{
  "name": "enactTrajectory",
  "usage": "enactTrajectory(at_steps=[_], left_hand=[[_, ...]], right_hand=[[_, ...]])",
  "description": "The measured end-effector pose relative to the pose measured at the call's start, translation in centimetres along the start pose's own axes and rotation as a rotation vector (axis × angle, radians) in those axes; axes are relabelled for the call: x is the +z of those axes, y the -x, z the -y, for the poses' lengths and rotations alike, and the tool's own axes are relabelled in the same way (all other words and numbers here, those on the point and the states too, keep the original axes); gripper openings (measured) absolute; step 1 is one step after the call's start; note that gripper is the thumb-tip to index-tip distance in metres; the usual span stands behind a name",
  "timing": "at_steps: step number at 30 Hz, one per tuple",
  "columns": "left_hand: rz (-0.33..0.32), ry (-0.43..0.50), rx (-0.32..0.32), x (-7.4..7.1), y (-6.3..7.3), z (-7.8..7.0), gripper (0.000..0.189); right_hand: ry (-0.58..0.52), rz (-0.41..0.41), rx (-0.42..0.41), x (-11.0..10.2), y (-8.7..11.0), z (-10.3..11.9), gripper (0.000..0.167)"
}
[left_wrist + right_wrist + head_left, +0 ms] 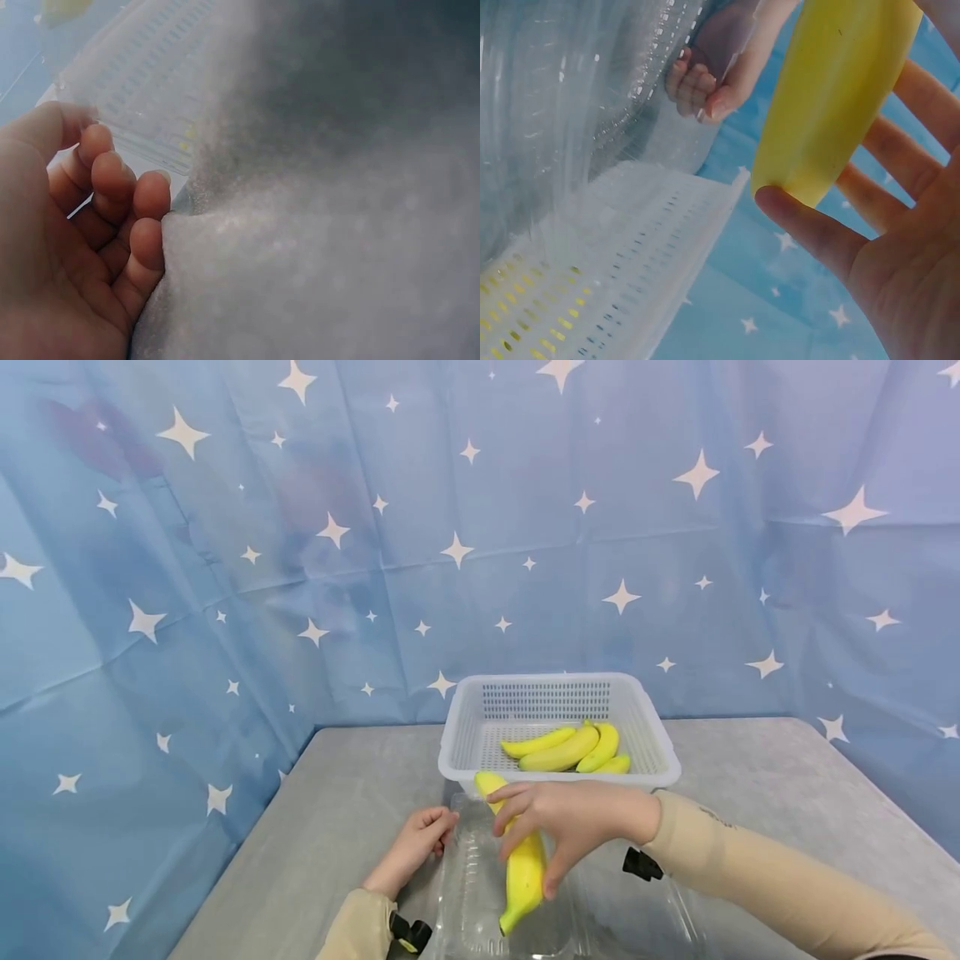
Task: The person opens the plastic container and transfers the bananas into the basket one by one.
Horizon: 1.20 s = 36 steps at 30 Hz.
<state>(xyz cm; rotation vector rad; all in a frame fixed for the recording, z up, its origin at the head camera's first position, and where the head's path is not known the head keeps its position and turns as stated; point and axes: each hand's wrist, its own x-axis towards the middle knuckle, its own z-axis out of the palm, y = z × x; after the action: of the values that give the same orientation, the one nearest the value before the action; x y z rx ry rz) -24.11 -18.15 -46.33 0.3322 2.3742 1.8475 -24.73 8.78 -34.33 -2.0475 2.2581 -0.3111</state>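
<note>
A yellow banana [525, 877] is held in my right hand [577, 818], thumb on one side and fingers on the other, above a clear plastic clamshell container [468, 893]. In the right wrist view the thumb presses near one end of the banana [832, 97]. My left hand [420, 843] is at the container's far left corner. In the left wrist view its thumb and curled index finger pinch the thin clear edge, the other fingers [112, 176] curled beside it.
Just behind the container stands a white perforated basket [457, 743] with several bananas [558, 752] lying in it. All this is on a grey table [757, 777]. A blue curtain with white stars [525, 527] hangs behind and at the sides.
</note>
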Motion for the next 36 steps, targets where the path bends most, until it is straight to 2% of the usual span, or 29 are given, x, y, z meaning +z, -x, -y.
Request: enactTrajectory(at_steps=[15,23,28,36], left_hand=[[-0.018,0.007,-0.015,0.1,0.7,0.2,0.038],[-0.034,-0.014,-0.041,0.0,-0.8,3.0,0.040],[-0.040,-0.016,-0.033,-0.1,-1.2,3.2,0.041],[-0.034,-0.020,-0.017,0.0,-1.4,3.3,0.040]], right_hand=[[0.036,-0.034,0.031,-0.9,-0.4,-0.6,0.059],[0.009,-0.054,0.069,-1.2,-0.3,-1.2,0.057],[0.009,-0.039,0.147,-1.4,-0.3,-1.8,0.058],[0.024,-0.066,0.184,-1.8,-0.4,-2.8,0.054]])
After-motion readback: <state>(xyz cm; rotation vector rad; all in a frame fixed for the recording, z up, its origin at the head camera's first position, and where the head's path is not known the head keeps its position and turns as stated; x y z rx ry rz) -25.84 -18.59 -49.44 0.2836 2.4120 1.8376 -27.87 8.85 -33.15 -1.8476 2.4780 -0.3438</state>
